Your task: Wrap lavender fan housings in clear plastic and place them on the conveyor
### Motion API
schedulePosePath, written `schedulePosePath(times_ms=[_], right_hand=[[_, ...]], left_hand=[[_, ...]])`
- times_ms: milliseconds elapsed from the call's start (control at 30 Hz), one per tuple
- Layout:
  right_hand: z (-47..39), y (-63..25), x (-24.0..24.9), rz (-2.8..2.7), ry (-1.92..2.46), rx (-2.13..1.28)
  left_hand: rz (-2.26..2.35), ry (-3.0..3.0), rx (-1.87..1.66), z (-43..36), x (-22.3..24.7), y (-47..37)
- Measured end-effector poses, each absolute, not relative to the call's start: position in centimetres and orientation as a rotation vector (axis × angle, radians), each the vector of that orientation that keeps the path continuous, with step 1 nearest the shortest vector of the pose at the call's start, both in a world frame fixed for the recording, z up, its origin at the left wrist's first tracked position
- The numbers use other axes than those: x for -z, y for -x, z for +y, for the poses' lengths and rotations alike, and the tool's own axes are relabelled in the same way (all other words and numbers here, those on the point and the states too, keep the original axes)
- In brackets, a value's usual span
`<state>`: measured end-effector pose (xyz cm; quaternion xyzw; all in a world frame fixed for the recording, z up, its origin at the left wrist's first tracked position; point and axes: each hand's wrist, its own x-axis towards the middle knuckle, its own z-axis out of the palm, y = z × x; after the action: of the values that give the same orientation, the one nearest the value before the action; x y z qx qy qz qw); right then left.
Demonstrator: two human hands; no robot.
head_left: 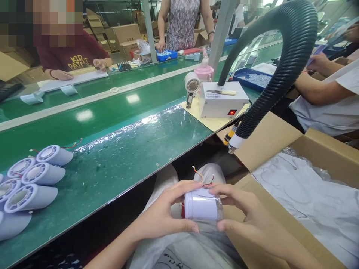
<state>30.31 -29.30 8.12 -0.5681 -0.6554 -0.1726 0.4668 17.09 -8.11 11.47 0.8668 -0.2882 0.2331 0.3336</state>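
Note:
My left hand [171, 209] and my right hand [244, 215] grip a pale cylindrical housing [202, 207] from its two sides, above my lap. Clear, shiny plastic covers the right end of the housing. Two thin wire leads [198, 172] with small white plugs stick up from behind it. The fingers of both hands curl round it, thumbs at the near side. Part of its left end lies hidden behind my left hand. Similar pale fan housings [42, 198] lie grouped at the left of the green bench, some with wires.
A black flexible hose [291, 56] arches from a white box unit [221, 101] and ends above an open carton [322, 144] at my right. A handheld fan [192, 87] stands beside the unit. The green bench [120, 157] edge runs diagonally before me. Other people work across and at right.

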Motion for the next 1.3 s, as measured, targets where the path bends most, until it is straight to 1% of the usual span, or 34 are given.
schedulePosePath(times_ms=[100,467,600,967,1167,1300], right_hand=[[-29.4,-30.2,-8.0,-1.512,1.432,0.190],[-29.0,-29.7,-8.3,-1.394,1.314,-0.236],[-28.7,-29.7,-8.3,-1.385,1.248,-0.306],[-27.9,-29.9,-8.0,-1.295,1.284,-0.513],[-28.3,-29.3,-8.0,-1.418,1.124,-0.358],[-28.6,-28.9,-8.3,-1.442,1.092,-0.356]], left_hand=[[-0.743,-2.306,-0.615,-8.2,-11.5,-17.0],[-0.739,-2.459,-0.703,-7.7,-11.5,-16.8],[-0.776,-2.478,-0.730,-7.7,-11.5,-16.8],[-0.803,-2.440,-0.707,-7.9,-11.5,-16.8],[-0.771,-2.391,-0.673,-8.4,-11.7,-16.5],[-0.816,-2.402,-0.751,-8.2,-11.6,-16.3]])
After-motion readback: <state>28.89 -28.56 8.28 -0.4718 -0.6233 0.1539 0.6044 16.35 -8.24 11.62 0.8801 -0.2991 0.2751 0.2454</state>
